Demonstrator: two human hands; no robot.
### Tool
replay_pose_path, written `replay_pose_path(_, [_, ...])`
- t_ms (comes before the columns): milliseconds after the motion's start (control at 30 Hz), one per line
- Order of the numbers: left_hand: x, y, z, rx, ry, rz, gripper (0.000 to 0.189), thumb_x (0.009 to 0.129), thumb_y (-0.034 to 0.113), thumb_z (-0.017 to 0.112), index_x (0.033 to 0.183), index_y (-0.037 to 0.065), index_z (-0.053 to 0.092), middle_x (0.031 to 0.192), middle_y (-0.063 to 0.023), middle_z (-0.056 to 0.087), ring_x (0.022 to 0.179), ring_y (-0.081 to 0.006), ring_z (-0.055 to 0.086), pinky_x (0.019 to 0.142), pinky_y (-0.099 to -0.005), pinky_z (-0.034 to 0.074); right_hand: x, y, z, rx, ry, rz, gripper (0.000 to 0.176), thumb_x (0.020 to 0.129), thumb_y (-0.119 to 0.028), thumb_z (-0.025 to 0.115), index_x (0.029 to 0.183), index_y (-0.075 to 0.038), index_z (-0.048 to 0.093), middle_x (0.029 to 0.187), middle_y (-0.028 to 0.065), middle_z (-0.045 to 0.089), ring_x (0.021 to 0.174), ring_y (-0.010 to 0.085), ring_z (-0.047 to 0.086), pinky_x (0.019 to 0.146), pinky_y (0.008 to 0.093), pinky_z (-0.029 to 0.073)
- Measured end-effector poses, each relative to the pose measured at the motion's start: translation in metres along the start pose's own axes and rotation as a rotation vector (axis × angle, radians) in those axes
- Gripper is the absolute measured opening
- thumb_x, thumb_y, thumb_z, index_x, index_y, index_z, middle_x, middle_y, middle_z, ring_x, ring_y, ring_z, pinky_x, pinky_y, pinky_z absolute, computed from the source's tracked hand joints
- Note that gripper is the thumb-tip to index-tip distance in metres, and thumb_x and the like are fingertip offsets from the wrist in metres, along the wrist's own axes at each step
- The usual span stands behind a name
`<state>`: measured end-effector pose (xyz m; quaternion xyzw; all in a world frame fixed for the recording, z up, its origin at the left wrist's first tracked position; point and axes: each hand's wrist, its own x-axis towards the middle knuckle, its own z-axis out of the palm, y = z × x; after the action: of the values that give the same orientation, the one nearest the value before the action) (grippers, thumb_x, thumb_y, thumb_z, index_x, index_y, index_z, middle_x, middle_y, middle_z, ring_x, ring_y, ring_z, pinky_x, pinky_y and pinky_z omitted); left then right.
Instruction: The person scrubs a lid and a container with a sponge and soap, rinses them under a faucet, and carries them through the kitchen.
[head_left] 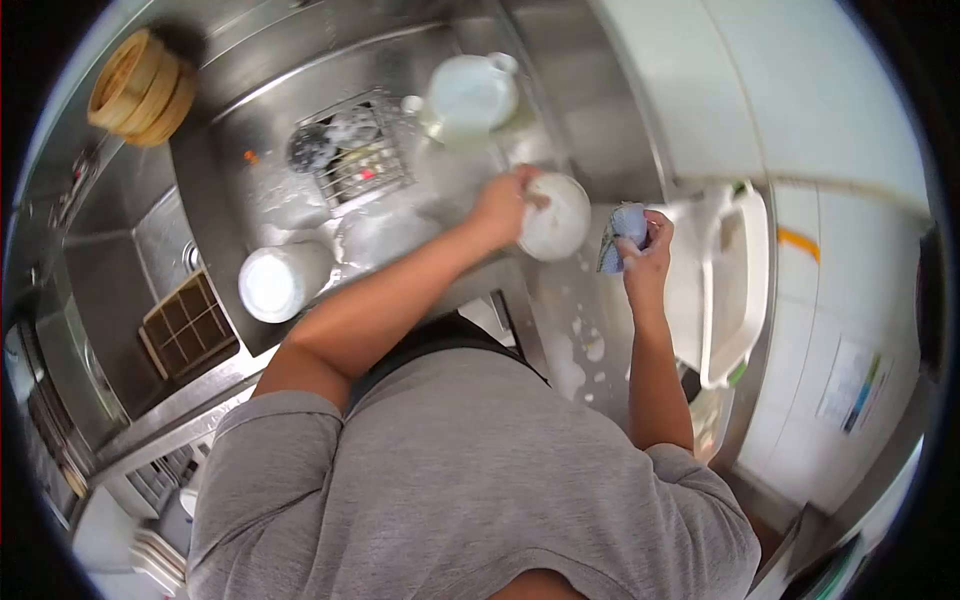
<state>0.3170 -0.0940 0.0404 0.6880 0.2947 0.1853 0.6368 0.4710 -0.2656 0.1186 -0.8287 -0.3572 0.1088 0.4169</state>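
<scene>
My left hand is closed on the edge of a small round white dish, held over the metal counter on the right of the sink. Just to the right of the dish, my right hand grips a bluish-white cloth bunched in its fingers. Suds lie on the metal counter below the two hands. Beyond my left hand, a pale, slightly blurred pot-like vessel with small handles sits near the sink's right side. A stack of white dishes stands at the sink's near left.
A metal drain grate lies in the sink, with a dark scrubber and foam. Bamboo steamers are stacked at the far left, above a basin holding a divided brown rack. A white plastic basket stands on the right beside the tiled wall.
</scene>
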Motion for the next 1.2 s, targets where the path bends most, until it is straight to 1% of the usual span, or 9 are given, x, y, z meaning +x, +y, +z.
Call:
replay_pose_path(100, [-0.016, 0.005, 0.098, 0.166, -0.191, 0.052, 0.037, 0.080, 0.017, 0.068, 0.113, 0.003, 0.058, 0.105, -0.0174, 0.064, 0.093, -0.0303, 0.063, 0.084, -0.0353, 0.048, -0.054, 0.023, -0.054, 0.032, 0.092, 0.177, 0.059, 0.067, 0.002, 0.063, 0.121, -0.003, 0.043, 0.108, 0.0160, 0.054, 0.099, 0.0250, 0.055, 0.089, 0.0339, 0.043])
replay_pose_path(167, [-0.017, -0.035, 0.160, 0.249, -0.344, 0.088, 0.043, 0.079, 0.020, 0.067, 0.118, 0.005, 0.056, 0.127, -0.0177, 0.052, 0.107, -0.0333, 0.057, 0.089, -0.0389, 0.045, -0.094, 0.064, -0.077, -0.180, 0.089, 0.141, 0.057, 0.067, 0.000, 0.063, 0.122, -0.004, 0.046, 0.111, 0.0163, 0.055, 0.102, 0.0260, 0.054, 0.092, 0.0344, 0.041])
replay_pose_path(200, [-0.034, 0.001, 0.157, 0.857, -0.374, 0.205, 0.057, 0.081, 0.027, 0.065, 0.130, 0.005, 0.046, 0.143, -0.0173, 0.032, 0.125, -0.0363, 0.040, 0.100, -0.0459, 0.036, -0.117, 0.086, -0.081, -0.139, 0.146, 0.142, 0.052, 0.068, -0.001, 0.063, 0.119, -0.005, 0.053, 0.113, 0.0171, 0.055, 0.106, 0.0290, 0.053, 0.093, 0.0360, 0.041])
replay_pose_path(333, [-0.087, -0.009, 0.204, 0.962, -0.281, 0.327, 0.094, 0.072, 0.042, 0.071, 0.144, 0.004, 0.022, 0.149, -0.0192, 0.017, 0.139, -0.0376, 0.011, 0.108, -0.0610, 0.011, -0.165, 0.135, -0.095, -0.184, 0.122, 0.126, 0.048, 0.068, -0.005, 0.068, 0.115, -0.006, 0.058, 0.120, 0.0186, 0.053, 0.112, 0.0346, 0.049, 0.095, 0.0387, 0.040])
replay_pose_path(567, [-0.108, -0.001, 0.237, 1.067, -0.455, 0.244, 0.108, 0.061, 0.046, 0.078, 0.144, 0.009, 0.021, 0.151, -0.0152, 0.014, 0.141, -0.0352, 0.009, 0.107, -0.0642, 0.008, -0.198, 0.160, -0.068, -0.337, 0.143, 0.025, 0.042, 0.071, -0.018, 0.074, 0.110, -0.009, 0.061, 0.116, 0.0204, 0.053, 0.111, 0.0383, 0.049, 0.094, 0.0434, 0.040])
replay_pose_path(667, [-0.106, -0.005, 0.238, 1.018, -0.413, 0.280, 0.110, 0.058, 0.046, 0.080, 0.144, 0.010, 0.022, 0.149, -0.0135, 0.017, 0.140, -0.0346, 0.011, 0.107, -0.0636, 0.007, -0.181, 0.159, -0.073, -0.304, 0.093, 0.094, 0.038, 0.068, -0.009, 0.071, 0.105, -0.007, 0.062, 0.120, 0.0223, 0.050, 0.108, 0.0400, 0.050, 0.093, 0.0442, 0.041])
replay_pose_path(800, [-0.106, -0.009, 0.241, 0.953, -0.377, 0.273, 0.113, 0.056, 0.048, 0.080, 0.144, 0.008, 0.022, 0.147, -0.0125, 0.022, 0.139, -0.0316, 0.016, 0.109, -0.0605, 0.006, -0.109, 0.185, -0.067, -0.306, 0.141, -0.153, 0.015, 0.076, -0.009, 0.063, 0.088, -0.002, 0.061, 0.104, 0.0243, 0.057, 0.097, 0.0399, 0.054, 0.087, 0.0425, 0.043])
replay_pose_path(967, [-0.106, -0.005, 0.245, 0.910, -0.304, 0.225, 0.118, 0.052, 0.043, 0.084, 0.144, 0.007, 0.020, 0.143, -0.0100, 0.027, 0.136, -0.0286, 0.022, 0.112, -0.0557, 0.007, -0.157, 0.195, -0.085, -0.222, -0.029, -0.036, 0.013, 0.072, -0.007, 0.061, 0.084, -0.003, 0.061, 0.103, 0.0199, 0.057, 0.092, 0.0383, 0.053, 0.083, 0.0422, 0.043])
replay_pose_path(1200, [-0.105, -0.004, 0.245, 0.927, -0.333, 0.222, 0.120, 0.050, 0.040, 0.085, 0.144, 0.007, 0.019, 0.143, -0.0095, 0.027, 0.136, -0.0292, 0.021, 0.112, -0.0559, 0.007, -0.179, 0.198, -0.080, 0.001, 0.220, -0.029, 0.012, 0.071, -0.004, 0.058, 0.083, -0.003, 0.061, 0.105, 0.0186, 0.056, 0.091, 0.0372, 0.054, 0.082, 0.0404, 0.044])
